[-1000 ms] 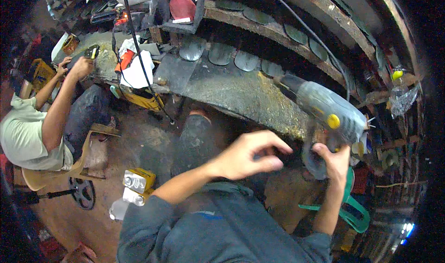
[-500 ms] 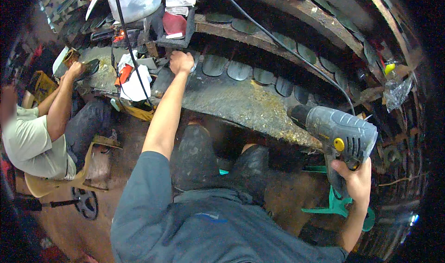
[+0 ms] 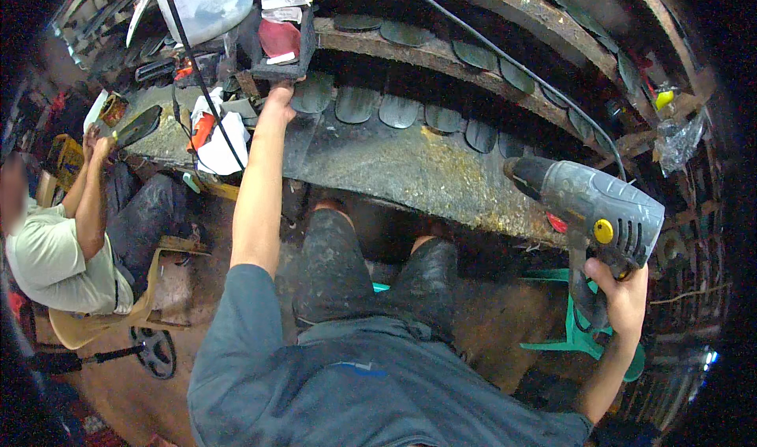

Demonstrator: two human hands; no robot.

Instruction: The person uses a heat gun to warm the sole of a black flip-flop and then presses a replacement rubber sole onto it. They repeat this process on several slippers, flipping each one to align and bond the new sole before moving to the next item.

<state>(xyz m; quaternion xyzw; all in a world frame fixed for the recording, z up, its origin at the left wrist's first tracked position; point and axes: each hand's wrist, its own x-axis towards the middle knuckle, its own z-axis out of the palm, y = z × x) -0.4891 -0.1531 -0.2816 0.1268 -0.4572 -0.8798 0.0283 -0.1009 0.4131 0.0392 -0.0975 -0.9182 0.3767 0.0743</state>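
Note:
My left hand (image 3: 279,102) reaches to the back of the workbench, just under a dark open box (image 3: 278,72) with a red item (image 3: 279,40) and pale packets inside. Its fingertips are hidden at the box's lower edge, beside flat dark rounded pieces (image 3: 354,103) along the bench's back. My right hand (image 3: 627,293) grips a grey heat gun (image 3: 611,210) with a yellow button by its handle. The gun points left, near the right end of the stained bench (image 3: 449,179), where a small red object (image 3: 557,221) shows beside it.
A co-worker (image 3: 67,250) sits at left, hands around a dark flat piece (image 3: 138,128). White cloth and orange tool (image 3: 201,132) lie on the bench. A black cord (image 3: 202,80) hangs across it. Shelves (image 3: 473,53) rise behind; a green stool (image 3: 560,344) stands at right.
My left arm has swung forward and up from mid-view to under the box, moving slightly left lately. My right hand has carried the heat gun rightward, away from my body's middle.

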